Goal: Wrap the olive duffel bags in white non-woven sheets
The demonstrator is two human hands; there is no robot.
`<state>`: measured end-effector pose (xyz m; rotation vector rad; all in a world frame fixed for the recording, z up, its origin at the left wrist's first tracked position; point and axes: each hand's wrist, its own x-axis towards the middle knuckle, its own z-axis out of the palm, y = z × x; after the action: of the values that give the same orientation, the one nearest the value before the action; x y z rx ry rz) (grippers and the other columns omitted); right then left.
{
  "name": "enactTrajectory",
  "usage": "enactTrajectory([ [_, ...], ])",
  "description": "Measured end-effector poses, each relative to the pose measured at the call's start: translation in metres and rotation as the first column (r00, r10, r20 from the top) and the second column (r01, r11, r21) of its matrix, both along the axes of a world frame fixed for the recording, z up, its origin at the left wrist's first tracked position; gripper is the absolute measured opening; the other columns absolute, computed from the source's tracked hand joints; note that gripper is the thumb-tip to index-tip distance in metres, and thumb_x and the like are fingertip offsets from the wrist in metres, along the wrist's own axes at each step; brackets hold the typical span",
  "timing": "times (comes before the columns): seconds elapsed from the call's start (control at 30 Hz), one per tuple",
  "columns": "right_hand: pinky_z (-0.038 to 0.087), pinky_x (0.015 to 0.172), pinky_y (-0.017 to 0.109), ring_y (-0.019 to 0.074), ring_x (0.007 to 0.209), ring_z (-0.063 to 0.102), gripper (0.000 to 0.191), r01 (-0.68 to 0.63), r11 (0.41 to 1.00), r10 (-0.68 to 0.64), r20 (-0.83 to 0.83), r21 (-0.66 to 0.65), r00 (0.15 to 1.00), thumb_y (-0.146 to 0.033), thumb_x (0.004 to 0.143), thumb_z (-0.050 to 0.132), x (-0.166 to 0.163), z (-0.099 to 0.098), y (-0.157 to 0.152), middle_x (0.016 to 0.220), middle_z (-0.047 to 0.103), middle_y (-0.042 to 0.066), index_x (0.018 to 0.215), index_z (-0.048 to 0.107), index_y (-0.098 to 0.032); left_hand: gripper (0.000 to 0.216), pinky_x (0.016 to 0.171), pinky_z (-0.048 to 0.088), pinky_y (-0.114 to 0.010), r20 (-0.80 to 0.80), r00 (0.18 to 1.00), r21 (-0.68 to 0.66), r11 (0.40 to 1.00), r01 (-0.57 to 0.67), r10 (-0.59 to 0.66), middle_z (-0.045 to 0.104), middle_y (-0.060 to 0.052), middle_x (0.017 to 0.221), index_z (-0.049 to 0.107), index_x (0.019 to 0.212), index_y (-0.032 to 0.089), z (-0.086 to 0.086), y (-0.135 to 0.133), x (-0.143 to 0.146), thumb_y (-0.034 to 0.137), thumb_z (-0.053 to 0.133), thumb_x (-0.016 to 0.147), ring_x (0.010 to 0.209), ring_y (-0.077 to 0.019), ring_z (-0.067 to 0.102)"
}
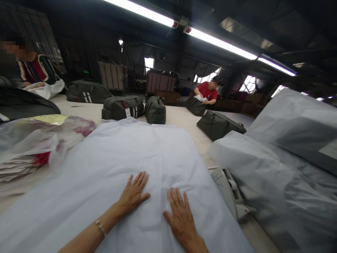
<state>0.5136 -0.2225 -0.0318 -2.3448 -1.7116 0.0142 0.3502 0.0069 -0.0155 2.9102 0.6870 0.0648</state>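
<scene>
A large whitish plastic sheet or bag (126,147) lies spread over the table in front of me, with a crease running down its middle. On it, left of the crease, my left hand (134,193) rests flat with its fingers apart. My right hand (180,214) lies palm down just right of the crease, fingers stretched out too. Neither hand grips anything. To the right of the sheet is a grey plastic tool or dispenser (226,186), partly covered by wrapped goods.
Plastic-wrapped bundles (276,168) are piled at the right. At the left sits a clear bag of tags with red strings (42,151). Dark duffel bags (122,107) stand along the table's far part. Two co-workers, one in a red shirt (206,91), handle bags beyond.
</scene>
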Motion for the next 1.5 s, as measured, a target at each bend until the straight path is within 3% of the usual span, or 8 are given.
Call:
enactTrajectory([
  [0.2, 0.017, 0.121, 0.056, 0.0275, 0.148, 0.020, 0.058, 0.071, 0.996, -0.073, -0.041, -0.052, 0.996, -0.029, 0.093, 0.043, -0.010, 0.010, 0.033, 0.159, 0.026, -0.001, 0.150, 0.032, -0.025, 0.067, 0.118, 0.017, -0.057, 0.008, 1.000, -0.078, 0.997, 0.018, -0.017, 0.026, -0.015, 0.158, 0.030, 0.151, 0.019, 0.021, 0.007, 0.028, 0.057, 0.036, 0.096, 0.147, -0.0297, 0.023],
  [0.37, 0.034, 0.117, 0.047, 0.0257, 0.144, 0.032, 0.053, 0.069, 0.996, -0.070, 0.015, 0.049, 0.997, -0.037, 0.096, 0.043, -0.023, 0.015, -0.013, 0.157, 0.032, 0.001, 0.148, 0.038, -0.028, 0.068, 0.118, 0.019, -0.058, 0.000, 0.999, -0.133, 0.990, 0.047, -0.048, 0.023, -0.012, 0.160, 0.026, 0.152, 0.024, 0.037, -0.022, -0.018, 0.058, 0.039, 0.095, 0.148, -0.0300, 0.021],
  [0.53, 0.043, 0.108, 0.056, 0.0333, 0.136, 0.045, 0.061, 0.064, 0.983, -0.095, 0.182, 0.169, 0.979, -0.041, 0.093, 0.050, -0.031, -0.025, -0.091, 0.150, 0.043, 0.006, 0.150, 0.032, -0.030, 0.080, 0.117, 0.022, -0.058, 0.037, 0.980, -0.186, 0.962, 0.199, -0.195, 0.017, -0.008, 0.160, 0.009, 0.153, 0.033, -0.002, -0.081, -0.096, 0.067, 0.045, 0.089, 0.147, -0.0333, 0.023],
  [0.7, 0.041, 0.108, 0.061, 0.0346, 0.134, 0.047, 0.060, 0.118, 0.992, -0.126, 0.181, 0.053, 0.975, -0.034, 0.087, 0.058, -0.068, -0.043, -0.119, 0.148, 0.046, 0.004, 0.145, 0.043, -0.032, 0.069, 0.116, 0.028, -0.053, 0.058, 0.957, -0.161, 0.943, 0.291, -0.285, 0.030, -0.005, 0.157, 0.015, 0.151, 0.039, -0.038, -0.141, -0.134, 0.059, 0.046, 0.093, 0.143, -0.0319, 0.034],
  [0.87, 0.031, 0.118, 0.054, 0.0270, 0.144, 0.032, 0.056, 0.167, 0.986, -0.166, 0.046, -0.028, 0.985, -0.027, 0.092, 0.045, -0.103, 0.009, -0.108, 0.155, 0.033, 0.001, 0.148, 0.038, -0.026, 0.088, 0.117, 0.018, -0.063, 0.063, 0.955, -0.262, 0.918, 0.297, -0.291, 0.024, -0.014, 0.160, 0.021, 0.153, 0.029, 0.017, -0.170, -0.144, 0.067, 0.058, 0.083, 0.146, -0.0362, 0.025],
  [1.0, 0.029, 0.119, 0.052, 0.0258, 0.145, 0.030, 0.054, 0.247, 0.969, -0.247, 0.001, -0.017, 0.969, -0.039, 0.097, 0.042, -0.119, 0.046, -0.154, 0.155, 0.036, 0.006, 0.148, 0.038, -0.019, 0.085, 0.117, 0.024, -0.057, 0.037, 0.939, -0.367, 0.869, 0.332, -0.342, 0.032, -0.014, 0.157, 0.033, 0.150, 0.027, 0.053, -0.205, -0.170, 0.056, 0.070, 0.080, 0.144, -0.0338, 0.031],
  [1.23, 0.035, 0.114, 0.058, 0.0312, 0.142, 0.035, 0.060, 0.355, 0.935, -0.355, 0.009, -0.003, 0.935, -0.047, 0.094, 0.051, -0.175, 0.031, -0.276, 0.152, 0.042, 0.010, 0.147, 0.039, -0.020, 0.076, 0.099, 0.041, -0.045, 0.099, 0.905, -0.420, 0.806, 0.416, -0.415, 0.060, -0.012, 0.125, 0.056, 0.124, 0.020, 0.033, -0.297, -0.209, 0.053, 0.085, 0.063, 0.111, -0.0323, 0.055],
  [1.5, 0.043, 0.106, 0.061, 0.0338, 0.130, 0.052, 0.039, 0.340, 0.920, -0.345, -0.005, 0.197, 0.938, -0.042, 0.092, 0.057, -0.182, 0.002, -0.278, 0.134, 0.062, 0.011, 0.125, 0.064, -0.022, 0.027, 0.092, 0.040, -0.044, 0.091, 0.942, -0.500, 0.804, 0.323, -0.322, 0.063, -0.007, 0.103, 0.061, 0.094, 0.020, 0.031, -0.296, -0.193, 0.030, 0.076, 0.074, 0.102, -0.0287, 0.055],
])
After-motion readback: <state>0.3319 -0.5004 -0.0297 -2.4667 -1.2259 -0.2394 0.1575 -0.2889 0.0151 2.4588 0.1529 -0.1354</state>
